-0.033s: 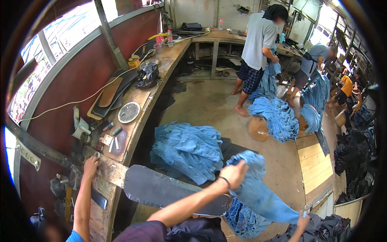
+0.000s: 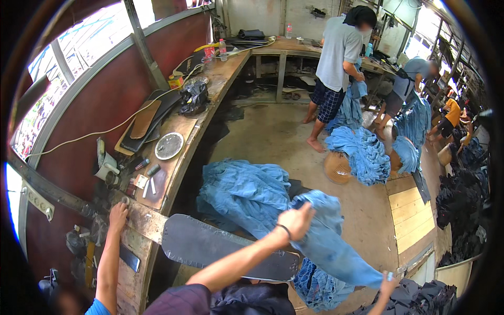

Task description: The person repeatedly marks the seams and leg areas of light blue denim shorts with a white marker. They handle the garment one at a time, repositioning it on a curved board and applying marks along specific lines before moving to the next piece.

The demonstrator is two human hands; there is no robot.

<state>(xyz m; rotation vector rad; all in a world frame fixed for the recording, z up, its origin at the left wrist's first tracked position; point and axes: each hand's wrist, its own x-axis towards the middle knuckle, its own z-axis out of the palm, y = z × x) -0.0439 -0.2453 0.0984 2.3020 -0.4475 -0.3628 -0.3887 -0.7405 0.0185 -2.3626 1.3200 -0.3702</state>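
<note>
A pair of light-blue jeans (image 2: 344,252) hangs stretched between my hands, to the right of a long black padded board (image 2: 210,247). My left hand (image 2: 296,220), with a dark band at the wrist, grips its wide upper end in a closed fist. Down at the lower right, my right hand (image 2: 388,285) pinches the narrow end. Beyond the board lies a heap of blue denim (image 2: 241,189). Another blue denim pile (image 2: 320,286) sits below the jeans, partly covered by them.
At left, another person's arm (image 2: 108,252) rests on the wooden bench (image 2: 139,215). The bench holds a round dish (image 2: 169,145), a phone (image 2: 129,258) and a black bag (image 2: 193,98). A standing co-worker (image 2: 336,58) handles denim. Dark cloth (image 2: 420,299) is piled at lower right.
Both my hands have shifted slightly left with the jeans, my left hand also a little upward. The upper end of the jeans now overlaps the edge of the denim heap.
</note>
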